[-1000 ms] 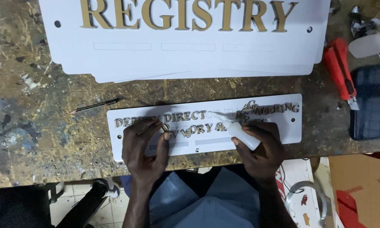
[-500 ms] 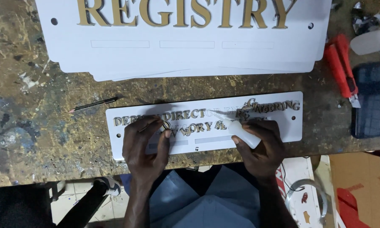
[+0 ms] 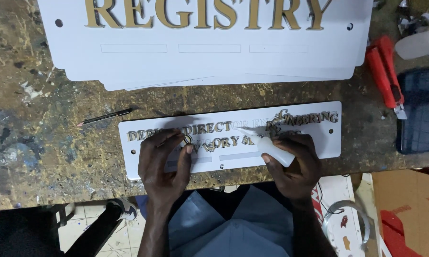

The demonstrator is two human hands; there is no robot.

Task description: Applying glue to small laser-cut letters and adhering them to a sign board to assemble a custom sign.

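A small white rectangular sign plate with little gold cut-out letters lies near the workbench's front edge, while a stack of larger white sign boards bearing big gold raised letters lies just beyond it, at the top.

Bright overhead light, even; soft shadows under the stacked white sign boards; sharp centre; slight blur at the edges.
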